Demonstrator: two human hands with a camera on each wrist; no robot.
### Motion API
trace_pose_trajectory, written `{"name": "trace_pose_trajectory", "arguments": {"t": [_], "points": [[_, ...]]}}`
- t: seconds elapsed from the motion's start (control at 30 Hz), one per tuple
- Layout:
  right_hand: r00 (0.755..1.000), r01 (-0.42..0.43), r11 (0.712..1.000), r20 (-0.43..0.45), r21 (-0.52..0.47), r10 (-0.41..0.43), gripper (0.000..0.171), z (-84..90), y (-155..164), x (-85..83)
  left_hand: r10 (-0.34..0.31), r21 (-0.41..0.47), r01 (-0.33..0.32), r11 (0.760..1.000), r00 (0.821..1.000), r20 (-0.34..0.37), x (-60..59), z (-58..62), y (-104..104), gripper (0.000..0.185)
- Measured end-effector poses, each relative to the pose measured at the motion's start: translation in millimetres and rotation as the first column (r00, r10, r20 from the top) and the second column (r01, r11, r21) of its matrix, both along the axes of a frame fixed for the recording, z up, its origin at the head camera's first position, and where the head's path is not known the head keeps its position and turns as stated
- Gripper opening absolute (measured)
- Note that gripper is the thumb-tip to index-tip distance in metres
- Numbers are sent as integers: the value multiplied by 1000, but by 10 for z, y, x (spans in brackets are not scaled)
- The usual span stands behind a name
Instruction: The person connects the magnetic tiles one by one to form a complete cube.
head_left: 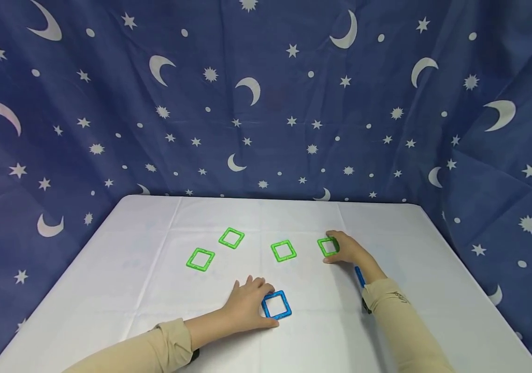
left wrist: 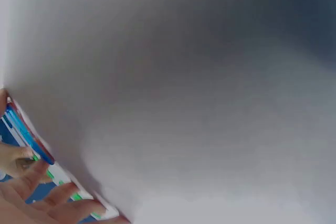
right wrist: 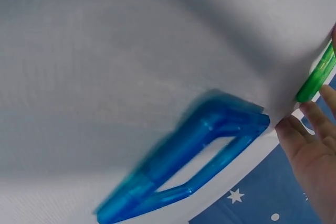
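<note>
White cloth (head_left: 126,280) covered the table, and its level surface let the hollow squares lie flat. Near the middle, the left hand (head_left: 247,306) held a blue square (head_left: 286,302), thumb at the near edge and fingers at the far one, parted only to the frame's width, probably so both edges steadied it. Farther right, the right hand (head_left: 348,249) spanned a green square (head_left: 320,248) likewise, fingers bent over its far side and thumb at the near side, a grip that seemed suited to so thin a rim. Another blue square (head_left: 360,276) lay below the right forearm, partly hidden. Three loose green squares (head_left: 274,253) lay to the left and centre, spaced well apart, which likely left room for fingers around each.
</note>
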State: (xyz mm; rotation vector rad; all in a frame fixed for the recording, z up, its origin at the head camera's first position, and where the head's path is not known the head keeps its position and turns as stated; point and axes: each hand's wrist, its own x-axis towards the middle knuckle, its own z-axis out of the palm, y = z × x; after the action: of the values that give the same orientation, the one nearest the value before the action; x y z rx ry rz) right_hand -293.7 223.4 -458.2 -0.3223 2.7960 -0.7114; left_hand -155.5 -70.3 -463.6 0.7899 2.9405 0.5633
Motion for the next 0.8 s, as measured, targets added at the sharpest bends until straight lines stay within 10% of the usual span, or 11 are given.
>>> {"name": "trace_pose_trajectory", "arguments": {"t": [0.8], "points": [[992,-122,987,-5,107,123,65,98,-8,-51,-35,-39,37,999,999,31,-73,42,-83,76]]}}
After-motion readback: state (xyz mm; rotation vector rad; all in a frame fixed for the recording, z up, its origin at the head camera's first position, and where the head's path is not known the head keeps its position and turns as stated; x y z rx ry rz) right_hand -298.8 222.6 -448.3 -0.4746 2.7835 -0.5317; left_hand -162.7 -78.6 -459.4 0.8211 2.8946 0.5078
